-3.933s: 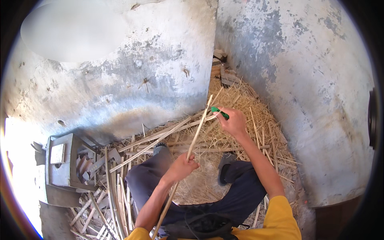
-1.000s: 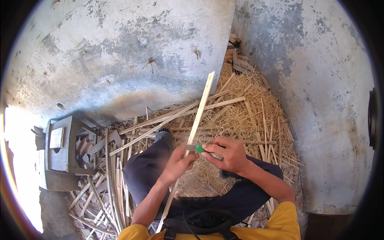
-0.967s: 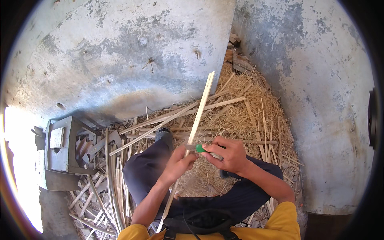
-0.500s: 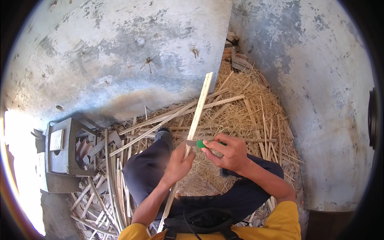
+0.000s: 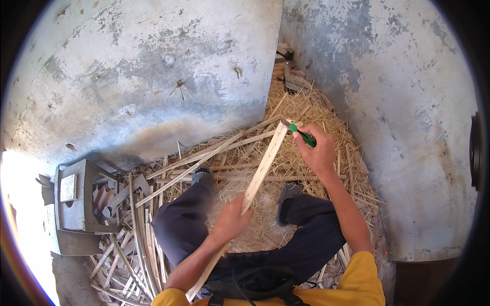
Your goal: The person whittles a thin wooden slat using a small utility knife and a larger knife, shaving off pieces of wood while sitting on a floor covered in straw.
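Note:
A long, pale wooden strip (image 5: 266, 164) slants up from my lap, its far end raised over the shavings. My left hand (image 5: 232, 220) is wrapped round it at about the middle. In my right hand (image 5: 320, 151) is a knife (image 5: 301, 133) with a green handle and a short grey blade. The blade rests against the strip's far end, where a little pale curl or splinter shows. A thin dark line runs lengthwise along the strip's face.
Fine shavings (image 5: 326, 127) heap up in the corner between two weathered walls (image 5: 153, 66). Several long wooden strips (image 5: 145, 245) lie at the left and across the far side. A grey wooden box (image 5: 71, 204) stands at the left. My shoes (image 5: 288, 196) rest among the shavings.
My right hand has slid the knife away from beside my left hand, up to the strip's far end. The strip has tilted lower and further to the right.

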Available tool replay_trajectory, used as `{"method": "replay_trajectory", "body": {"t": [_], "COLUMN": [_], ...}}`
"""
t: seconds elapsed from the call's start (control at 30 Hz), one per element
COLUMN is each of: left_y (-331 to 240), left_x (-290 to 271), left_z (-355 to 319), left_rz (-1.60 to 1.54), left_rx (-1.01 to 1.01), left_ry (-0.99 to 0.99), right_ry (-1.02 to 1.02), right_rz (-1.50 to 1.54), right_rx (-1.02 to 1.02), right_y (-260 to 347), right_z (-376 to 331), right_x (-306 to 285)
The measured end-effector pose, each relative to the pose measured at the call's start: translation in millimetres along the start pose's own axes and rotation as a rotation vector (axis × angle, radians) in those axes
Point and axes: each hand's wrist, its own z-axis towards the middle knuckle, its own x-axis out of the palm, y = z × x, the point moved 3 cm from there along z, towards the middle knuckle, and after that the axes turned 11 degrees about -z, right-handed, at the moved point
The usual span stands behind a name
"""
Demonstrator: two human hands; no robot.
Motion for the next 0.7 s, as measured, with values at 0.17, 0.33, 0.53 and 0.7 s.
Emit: {"method": "replay_trajectory", "body": {"t": [0.17, 0.33, 0.53, 0.7], "left_y": [1.3, 5.0, -11.2, -7.0], "left_x": [-3.6, -16.6, -32.3, -32.6], "left_z": [2.4, 5.3, 7.7, 4.6], "left_rz": [0.030, -0.044, -0.400, -0.561], "left_rx": [0.100, 0.082, -0.081, -0.228], "left_ry": [-0.092, -0.098, -0.001, 0.097], "right_ry": [0.007, 0.104, 0.216, 0.204], "right_rz": [0.076, 0.249, 0.272, 0.305], "right_rx": [-0.056, -0.220, -0.347, -0.358], "right_y": [9.9, 47.9, 84.3, 88.6], "right_z": [-11.3, -44.3, -71.6, -77.2], "right_x": [-2.8, 6.5, 8.8, 17.4]}}
